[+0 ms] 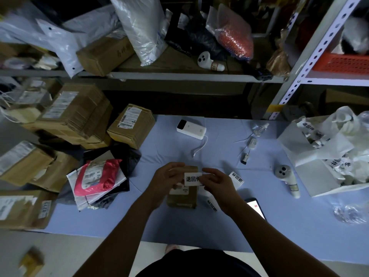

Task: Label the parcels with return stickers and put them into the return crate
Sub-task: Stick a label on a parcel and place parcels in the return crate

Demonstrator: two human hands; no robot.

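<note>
Left hand (169, 181) and right hand (216, 183): my fingers pinch opposite ends of one white return sticker (192, 179), print up. It sits over the top end of the small brown parcel (182, 197); I cannot tell if they touch. Parcel lies on blue table cover (219, 232). Loose sticker (236, 179) just right of parcel, phone (257, 208) beyond it. Cardboard boxes (75, 112) stacked well left of parcel.
</note>
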